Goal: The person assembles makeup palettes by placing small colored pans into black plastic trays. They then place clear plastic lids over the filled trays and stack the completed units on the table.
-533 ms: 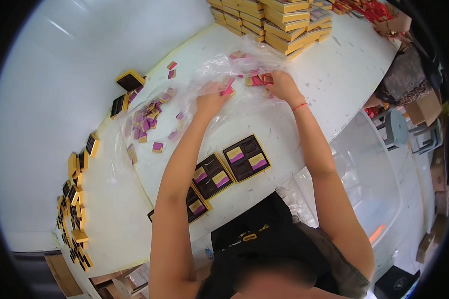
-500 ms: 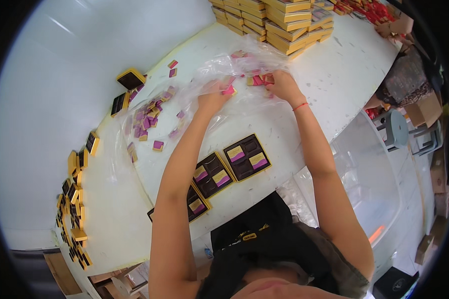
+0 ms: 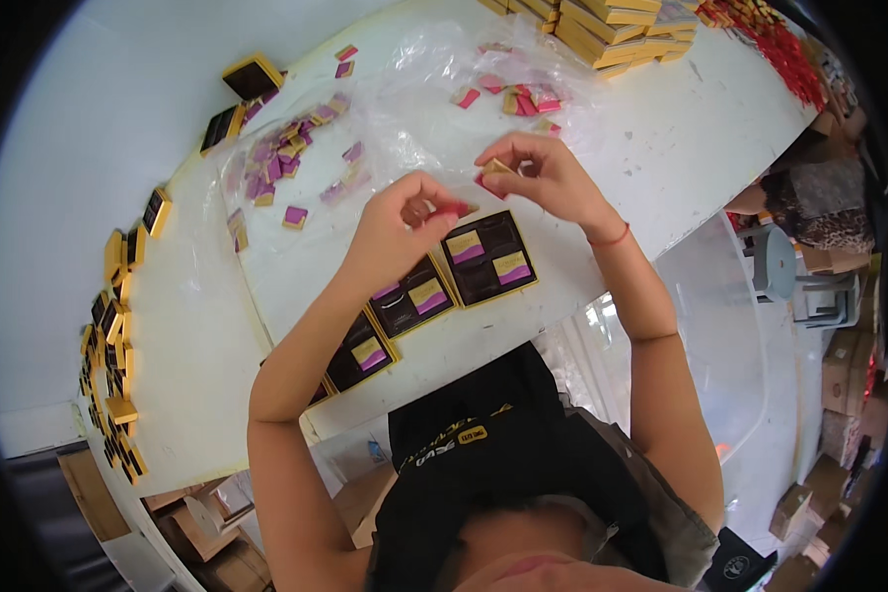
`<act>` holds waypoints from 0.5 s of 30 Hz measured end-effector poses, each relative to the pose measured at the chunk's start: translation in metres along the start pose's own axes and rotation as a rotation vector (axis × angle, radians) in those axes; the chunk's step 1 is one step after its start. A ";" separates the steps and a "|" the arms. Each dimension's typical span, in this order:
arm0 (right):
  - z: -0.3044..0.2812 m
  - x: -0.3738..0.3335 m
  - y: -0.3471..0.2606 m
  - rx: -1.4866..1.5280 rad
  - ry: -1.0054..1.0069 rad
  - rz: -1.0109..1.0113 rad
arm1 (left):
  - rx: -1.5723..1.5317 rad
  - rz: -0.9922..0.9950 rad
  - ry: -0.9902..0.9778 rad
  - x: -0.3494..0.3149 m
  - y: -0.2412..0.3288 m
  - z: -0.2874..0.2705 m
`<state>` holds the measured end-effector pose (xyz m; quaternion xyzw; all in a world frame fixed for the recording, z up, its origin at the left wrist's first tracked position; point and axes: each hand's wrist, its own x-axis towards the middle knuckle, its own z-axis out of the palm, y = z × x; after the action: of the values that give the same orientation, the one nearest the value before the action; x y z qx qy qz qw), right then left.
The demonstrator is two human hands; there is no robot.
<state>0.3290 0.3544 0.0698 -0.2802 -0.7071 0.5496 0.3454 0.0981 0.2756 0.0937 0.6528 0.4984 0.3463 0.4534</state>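
My left hand (image 3: 397, 225) is closed, pinching a small pink-and-gold square packet (image 3: 454, 209) just above the far edge of the open trays. In my right hand (image 3: 555, 182), thumb and fingers grip another pink-and-gold square packet (image 3: 494, 176). Below the hands, a black tray with a yellow rim (image 3: 483, 278) has two purple-and-gold squares and two bare compartments. Beside it a second such tray (image 3: 405, 318) is partly hidden by my left hand. Further left, a third tray (image 3: 343, 367) lies largely under my left forearm.
Loose pink squares (image 3: 525, 102) lie on clear plastic film (image 3: 414, 89) beyond my hands. Purple squares (image 3: 276, 163) are heaped to the left. Yellow boxes (image 3: 607, 35) are stacked at the back. More black-and-yellow trays (image 3: 118, 345) line the far-left table edge. Grey stools (image 3: 772, 264) stand right.
Both hands have drawn back from the pink squares on the film toward the trays, each carrying a pink-and-gold packet. The view has shifted slightly.
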 end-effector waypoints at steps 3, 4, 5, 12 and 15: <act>0.009 -0.025 0.014 0.031 -0.028 0.099 | 0.217 0.161 0.118 -0.036 -0.001 0.019; 0.010 -0.030 0.020 0.029 -0.032 0.120 | 0.287 0.312 0.189 -0.042 -0.005 0.031; 0.010 -0.036 0.023 0.028 -0.037 0.141 | 0.441 0.427 0.176 -0.048 -0.013 0.035; 0.009 -0.047 0.026 0.025 -0.041 0.144 | 0.858 0.753 0.187 -0.057 -0.046 0.046; 0.012 -0.049 0.034 -0.025 -0.019 0.101 | 0.846 0.809 0.265 -0.058 -0.036 0.036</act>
<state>0.3503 0.3174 0.0263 -0.3146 -0.7021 0.5603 0.3069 0.1037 0.2141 0.0472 0.8657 0.3573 0.3414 -0.0799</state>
